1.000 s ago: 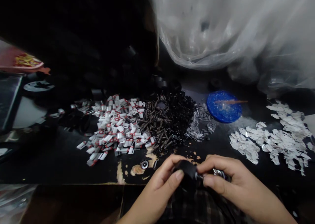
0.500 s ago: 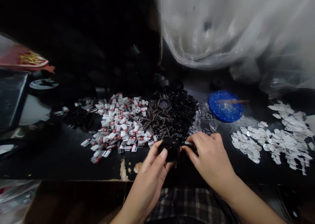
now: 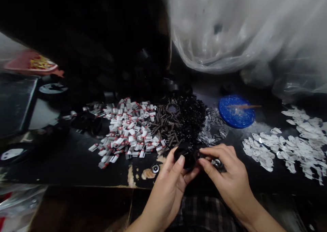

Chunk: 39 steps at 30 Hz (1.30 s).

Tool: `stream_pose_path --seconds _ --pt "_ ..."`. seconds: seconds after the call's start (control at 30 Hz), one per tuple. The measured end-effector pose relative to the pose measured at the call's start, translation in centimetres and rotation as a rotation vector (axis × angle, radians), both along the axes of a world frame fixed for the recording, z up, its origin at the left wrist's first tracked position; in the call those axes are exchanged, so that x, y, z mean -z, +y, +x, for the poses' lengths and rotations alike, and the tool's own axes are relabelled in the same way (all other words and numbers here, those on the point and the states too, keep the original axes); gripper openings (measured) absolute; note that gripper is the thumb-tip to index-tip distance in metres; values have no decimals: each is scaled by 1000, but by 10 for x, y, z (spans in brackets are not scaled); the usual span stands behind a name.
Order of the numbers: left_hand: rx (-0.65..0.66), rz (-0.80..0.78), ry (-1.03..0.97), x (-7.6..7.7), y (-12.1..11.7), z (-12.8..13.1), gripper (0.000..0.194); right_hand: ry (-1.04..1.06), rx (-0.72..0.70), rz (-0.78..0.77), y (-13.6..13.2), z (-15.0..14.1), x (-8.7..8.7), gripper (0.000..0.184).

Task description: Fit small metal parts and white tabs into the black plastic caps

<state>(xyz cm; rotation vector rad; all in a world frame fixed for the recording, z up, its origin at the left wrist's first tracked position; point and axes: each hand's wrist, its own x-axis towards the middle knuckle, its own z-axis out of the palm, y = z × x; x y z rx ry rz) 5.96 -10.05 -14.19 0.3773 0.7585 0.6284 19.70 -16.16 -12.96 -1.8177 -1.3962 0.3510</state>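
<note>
My left hand (image 3: 170, 181) is closed around a black rounded plastic part (image 3: 186, 157), its thumb lying on top. Thumb and forefinger of my right hand (image 3: 226, 169) are pinched at the right side of that part, on a small dark piece I cannot make out. A shiny metal-ended piece (image 3: 217, 163) shows in the curl of the right hand; its other end is hidden. Just beyond the hands lie small black parts (image 3: 192, 113), coil springs (image 3: 167, 123) and thin grey pins (image 3: 211, 126).
White tubular pieces with red rings (image 3: 133, 126) are heaped to the left. A blue lid (image 3: 236, 114) with a wooden stick (image 3: 245, 106) lies right of centre, near flat white plates (image 3: 293, 143). A small round part (image 3: 155, 168) sits near the table edge. Behind hangs clear plastic sheeting (image 3: 230, 31).
Both hands have shifted right in the picture, more than the slightly shifted scene. A shiny metal end now shows in the right hand, and a small round part is visible left of my left hand.
</note>
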Motion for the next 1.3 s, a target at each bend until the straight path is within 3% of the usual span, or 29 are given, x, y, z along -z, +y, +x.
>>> stream_pose_path --seconds 0.07,0.2,0.57,1.1,1.2,1.3 --pt "-34 -25 -16 -1 -3 1 17 26 42 7 0 -1 1 8" --pt "-56 -31 7 0 -5 2 19 -106 -26 63 -1 -1 -2 10" --pt "142 0 66 5 -8 -10 21 -19 -76 66 -1 -2 -22 9" --pt "229 -42 1 8 1 -11 21 -115 -260 -33 1 9 -35 6" --pt "230 -36 45 5 3 -14 22 -57 -259 -133 -1 11 -39 8" --pt "170 -4 164 1 8 -18 24 38 -217 -330 -2 11 -41 18"
